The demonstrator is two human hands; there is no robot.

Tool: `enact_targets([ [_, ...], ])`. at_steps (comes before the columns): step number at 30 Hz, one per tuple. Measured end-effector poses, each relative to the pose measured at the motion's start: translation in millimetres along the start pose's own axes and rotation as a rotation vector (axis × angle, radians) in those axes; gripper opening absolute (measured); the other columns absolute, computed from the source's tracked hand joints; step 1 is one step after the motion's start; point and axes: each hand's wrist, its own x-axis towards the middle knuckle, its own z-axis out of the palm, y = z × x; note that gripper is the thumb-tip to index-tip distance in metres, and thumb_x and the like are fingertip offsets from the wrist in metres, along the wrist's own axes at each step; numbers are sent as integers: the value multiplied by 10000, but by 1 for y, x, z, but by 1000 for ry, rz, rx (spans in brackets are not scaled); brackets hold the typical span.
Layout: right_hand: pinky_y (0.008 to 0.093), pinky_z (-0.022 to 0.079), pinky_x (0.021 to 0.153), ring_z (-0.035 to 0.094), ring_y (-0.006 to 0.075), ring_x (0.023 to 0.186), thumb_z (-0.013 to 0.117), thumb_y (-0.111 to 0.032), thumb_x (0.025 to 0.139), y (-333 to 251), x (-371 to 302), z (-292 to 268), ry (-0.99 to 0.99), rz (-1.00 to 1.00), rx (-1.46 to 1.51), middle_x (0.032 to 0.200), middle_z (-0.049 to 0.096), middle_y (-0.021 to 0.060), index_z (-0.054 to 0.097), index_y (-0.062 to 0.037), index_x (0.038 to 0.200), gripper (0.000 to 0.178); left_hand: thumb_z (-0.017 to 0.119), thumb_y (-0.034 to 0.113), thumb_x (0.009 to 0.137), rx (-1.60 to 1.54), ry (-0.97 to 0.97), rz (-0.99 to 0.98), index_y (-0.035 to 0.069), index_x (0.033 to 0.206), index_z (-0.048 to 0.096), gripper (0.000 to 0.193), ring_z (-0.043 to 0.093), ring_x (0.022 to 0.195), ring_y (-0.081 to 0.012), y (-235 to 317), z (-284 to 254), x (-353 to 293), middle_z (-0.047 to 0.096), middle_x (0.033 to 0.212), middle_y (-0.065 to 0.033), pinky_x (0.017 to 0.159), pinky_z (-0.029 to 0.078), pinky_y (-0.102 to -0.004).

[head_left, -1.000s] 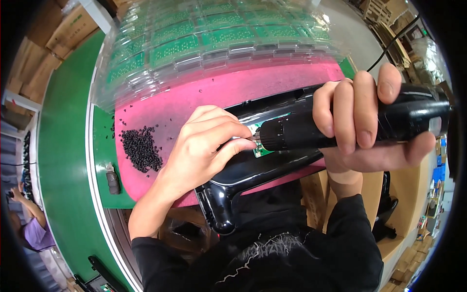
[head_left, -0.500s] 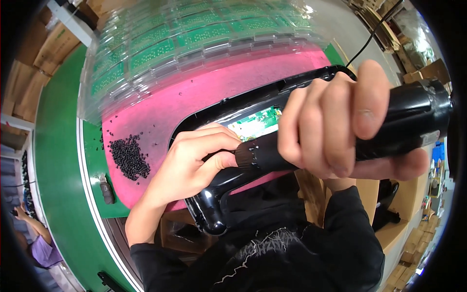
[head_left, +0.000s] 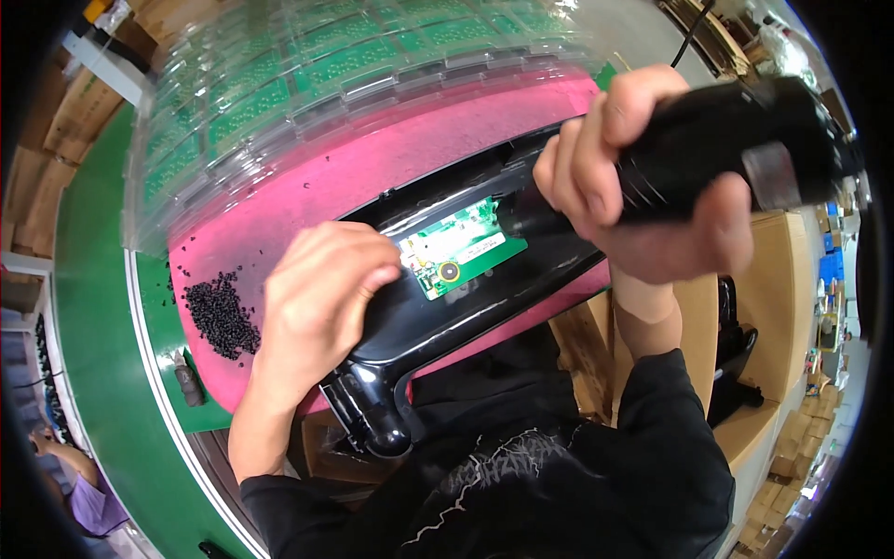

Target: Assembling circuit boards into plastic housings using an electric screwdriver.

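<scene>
A long black plastic housing (head_left: pixel 494 303) lies slantwise before me, with a rounded end at the lower left. Inside it sits a green circuit board (head_left: pixel 498 253) with a small round part near its left corner. My left hand (head_left: pixel 317 293) is at the board's left edge, fingers bent and closed; whatever they pinch is hidden. Held over the housing's right part, a thick black electric screwdriver (head_left: pixel 712 140) is wrapped by my right hand (head_left: pixel 596 191). Its dark front end points toward the board's upper right corner. A heap of small black screws (head_left: pixel 222 315) lies to the left.
A pink mat (head_left: pixel 279 210) covers the green table (head_left: pixel 93 279). Stacked clear trays (head_left: pixel 307 102) with green boards stand at the back. A dark-handled tool (head_left: pixel 188 380) lies left of the mat. Cardboard boxes (head_left: pixel 768 326) stand at right. Another person's purple sleeve (head_left: pixel 93 503) shows at lower left.
The screwdriver has risen up and right, away from my left fingers, which were at its front end. My left hand has shifted left, uncovering more of the board.
</scene>
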Motion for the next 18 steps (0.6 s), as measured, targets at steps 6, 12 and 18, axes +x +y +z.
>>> enact_targets([
  [6,276,373,485,428,116,456,522,-566,927,20,7,-11,78,25,-157,606,512,40,511,-28,1032,548,745,112,784,43,-310,42,23,828,642,143,622,1047,-301,2,5,0,720,1133,-55,852,535,-405],
  [12,278,375,474,425,119,449,505,-559,935,27,6,-12,95,67,-112,598,507,48,509,-28,1020,538,733,91,787,45,-465,-81,22,822,627,132,639,1007,-280,4,5,-1,714,1167,-51,835,539,-398],
  [18,280,360,473,427,117,449,490,-582,933,31,9,-14,105,100,-139,599,502,40,513,-28,1027,563,683,-16,770,-60,-407,-246,-28,804,591,98,679,741,-320,6,9,-3,721,1117,-112,653,552,-370],
])
